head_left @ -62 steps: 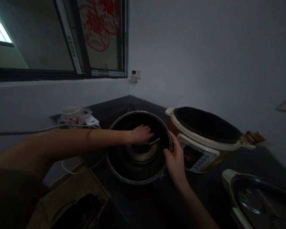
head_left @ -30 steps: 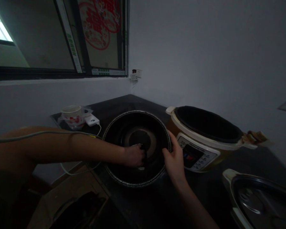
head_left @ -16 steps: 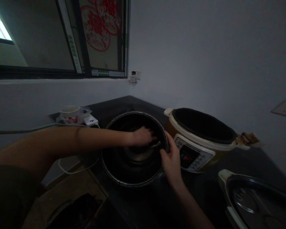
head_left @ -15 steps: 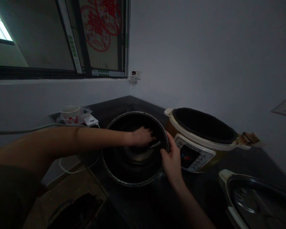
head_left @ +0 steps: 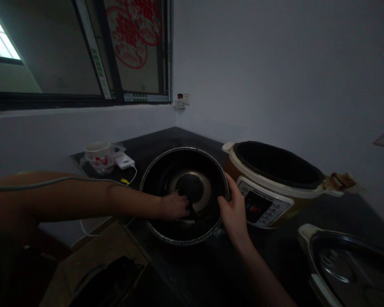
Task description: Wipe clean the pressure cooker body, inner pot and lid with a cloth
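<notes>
A round black inner pot (head_left: 166, 166) with a silvery rim sits on the dark countertop, its inside facing up. My right hand (head_left: 233, 209) is closed on the pot's right rim, thumb inside and fingers outside. Down inside the pot, at the lower left, my left hand (head_left: 176, 207) has its fingers bent and pressed together against the wall. A thin pale edge shows under those fingers; what they hold is too dark to make out. Just right of the pot stands the electric cooker (head_left: 265, 200), lidless, with a dark opening and a control panel.
The cooker's lid (head_left: 339, 264) lies upside down at the lower right. A bagged paper cup (head_left: 99, 157) and a white plug-in device (head_left: 125, 161) with a cable stand at the back left. A grey cord (head_left: 51, 182) crosses my left arm. The counter's left edge drops toward a dark object (head_left: 105, 281) below.
Within the pot, my left hand has moved from the right side to the lower left, uncovering the pot's shiny bottom. My right hand keeps its hold on the rim.
</notes>
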`<move>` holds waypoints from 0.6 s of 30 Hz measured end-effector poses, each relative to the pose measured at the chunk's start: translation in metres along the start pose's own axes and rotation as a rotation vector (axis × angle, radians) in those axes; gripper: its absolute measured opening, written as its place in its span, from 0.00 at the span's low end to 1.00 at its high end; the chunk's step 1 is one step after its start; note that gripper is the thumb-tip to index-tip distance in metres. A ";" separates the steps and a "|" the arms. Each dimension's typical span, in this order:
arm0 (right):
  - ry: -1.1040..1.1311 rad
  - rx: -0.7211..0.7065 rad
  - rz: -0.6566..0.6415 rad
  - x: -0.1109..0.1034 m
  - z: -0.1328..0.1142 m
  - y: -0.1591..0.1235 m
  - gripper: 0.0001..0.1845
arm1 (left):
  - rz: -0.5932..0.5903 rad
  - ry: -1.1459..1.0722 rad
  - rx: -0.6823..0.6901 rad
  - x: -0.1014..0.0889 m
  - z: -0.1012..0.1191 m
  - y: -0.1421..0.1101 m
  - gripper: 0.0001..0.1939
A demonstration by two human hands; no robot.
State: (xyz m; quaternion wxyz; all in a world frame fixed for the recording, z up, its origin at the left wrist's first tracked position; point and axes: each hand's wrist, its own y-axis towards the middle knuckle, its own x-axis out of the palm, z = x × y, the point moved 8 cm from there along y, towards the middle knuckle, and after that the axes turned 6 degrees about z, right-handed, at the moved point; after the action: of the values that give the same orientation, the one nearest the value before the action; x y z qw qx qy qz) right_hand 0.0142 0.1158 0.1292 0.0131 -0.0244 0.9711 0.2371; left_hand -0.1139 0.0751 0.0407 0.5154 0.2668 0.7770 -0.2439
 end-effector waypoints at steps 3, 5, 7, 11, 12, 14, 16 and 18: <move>0.003 -0.011 0.009 0.000 -0.001 -0.001 0.34 | 0.060 0.007 -0.070 -0.013 -0.018 0.014 0.14; 0.005 -0.020 0.009 0.000 -0.002 -0.001 0.33 | 0.117 0.005 -0.134 -0.028 -0.036 0.027 0.14; 0.001 -0.024 0.006 -0.001 -0.001 -0.001 0.33 | 0.140 0.004 -0.199 -0.042 -0.054 0.042 0.16; -0.015 -0.016 0.019 -0.004 0.001 0.001 0.34 | 0.120 0.004 -0.296 -0.059 -0.082 0.061 0.19; -0.016 -0.011 0.023 -0.004 0.002 0.001 0.34 | 0.121 0.008 -0.297 -0.060 -0.084 0.062 0.19; -0.009 0.005 0.017 -0.004 0.005 0.003 0.34 | 0.114 0.015 -0.292 -0.057 -0.086 0.059 0.19; -0.003 0.022 0.008 -0.004 0.007 0.005 0.34 | 0.065 0.016 -0.291 -0.046 -0.086 0.049 0.19; -0.007 0.035 0.007 -0.004 0.009 0.006 0.35 | -0.017 0.008 -0.288 -0.030 -0.083 0.034 0.19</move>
State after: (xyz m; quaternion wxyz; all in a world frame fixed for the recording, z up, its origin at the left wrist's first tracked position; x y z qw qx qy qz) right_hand 0.0180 0.1259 0.1241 0.0160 -0.0201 0.9751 0.2204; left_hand -0.1374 0.1497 0.0946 0.5431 0.1844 0.8083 -0.1332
